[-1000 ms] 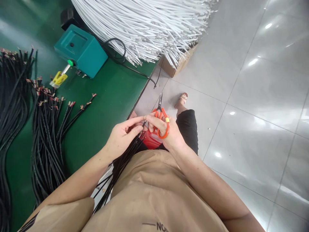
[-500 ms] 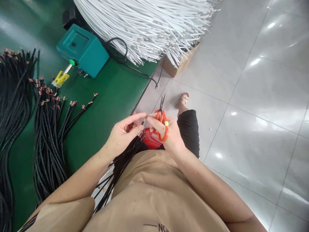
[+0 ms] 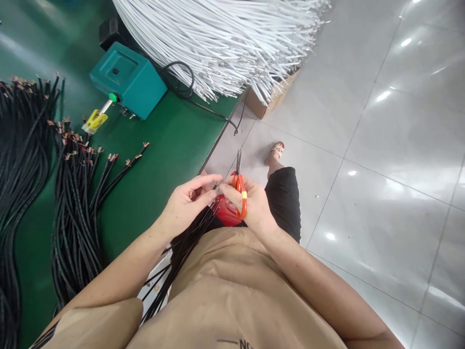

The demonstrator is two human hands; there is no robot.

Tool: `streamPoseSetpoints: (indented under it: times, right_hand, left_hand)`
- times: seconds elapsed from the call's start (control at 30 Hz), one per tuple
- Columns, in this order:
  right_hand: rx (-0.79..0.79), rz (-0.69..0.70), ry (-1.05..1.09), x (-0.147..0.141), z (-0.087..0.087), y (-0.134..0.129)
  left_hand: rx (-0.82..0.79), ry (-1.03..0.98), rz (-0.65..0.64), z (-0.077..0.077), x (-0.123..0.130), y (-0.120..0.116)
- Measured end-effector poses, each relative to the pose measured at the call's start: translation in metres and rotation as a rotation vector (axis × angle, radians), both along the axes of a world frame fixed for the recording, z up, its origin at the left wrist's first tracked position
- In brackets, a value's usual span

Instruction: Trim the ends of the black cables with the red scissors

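Observation:
My left hand [image 3: 189,198] is closed in a pinch on the end of a thin black cable [image 3: 215,186], whose stripped tip shows between the fingers. Scissors [image 3: 240,189] with orange handles hang in my right hand [image 3: 252,201], their narrow blades pointing away from me and nearly together. The thumb and forefinger of that hand meet the cable's tip; the fine wires there are too small to make out. Across my lap lies a bundle of black cables [image 3: 189,242], their ends just below my hands.
On the green table [image 3: 152,189] at left lie bunches of black cables [image 3: 72,218] with stripped ends. A teal box [image 3: 129,77] with a yellow clip [image 3: 95,121] stands behind them. White cables [image 3: 218,43] spread over the far edge, above a cardboard box [image 3: 274,99] on the tiled floor.
The scissors have turned more upright and shifted slightly left and down, their blades closer together. My right hand has rolled inward with its fingertips at the cable's end; my left hand has barely moved.

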State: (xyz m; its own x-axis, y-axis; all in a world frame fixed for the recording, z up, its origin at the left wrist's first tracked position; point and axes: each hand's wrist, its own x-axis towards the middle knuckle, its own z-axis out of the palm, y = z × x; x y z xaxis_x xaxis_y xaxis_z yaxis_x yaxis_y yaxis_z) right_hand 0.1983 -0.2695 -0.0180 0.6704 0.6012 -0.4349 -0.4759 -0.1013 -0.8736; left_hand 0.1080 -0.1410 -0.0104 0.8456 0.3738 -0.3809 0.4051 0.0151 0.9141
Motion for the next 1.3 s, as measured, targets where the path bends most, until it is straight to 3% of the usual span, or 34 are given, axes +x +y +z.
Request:
streamPoseSetpoints:
  times: [0.17, 0.3, 0.43, 0.57, 0.8, 1.1, 1.23, 1.3]
  right_hand:
    - [-0.026, -0.097, -0.056, 0.001, 0.001, -0.002]
    - [-0.011, -0.074, -0.130, -0.003, 0.003, -0.001]
    - [-0.021, 0.067, -0.224, -0.008, 0.006, 0.004]
    - [-0.035, 0.258, -0.241, -0.005, 0.007, 0.009]
    - [-0.169, 0.424, -0.313, 0.003, 0.002, 0.009]
    - [-0.049, 0.352, -0.219, 0.002, -0.002, 0.010]
    - [0.040, 0.224, 0.025, 0.011, 0.002, 0.005]
    - [0.051, 0.180, 0.114, 0.014, 0.001, 0.003]
  left_hand:
    - [-0.075, -0.029, 0.043, -0.005, -0.001, 0.003]
    - [-0.163, -0.098, 0.063, -0.007, -0.001, 0.003]
    - [-0.192, -0.076, 0.025, -0.004, 0.000, -0.002]
    - [-0.119, -0.010, -0.051, -0.004, -0.002, -0.007]
    - [-0.025, 0.019, -0.079, -0.011, -0.006, -0.008]
    - [-0.104, 0.000, -0.113, -0.009, -0.004, -0.005]
    - [-0.250, -0.013, -0.217, -0.001, -0.003, 0.013]
    - [-0.236, 0.043, -0.250, 0.004, -0.003, 0.021]
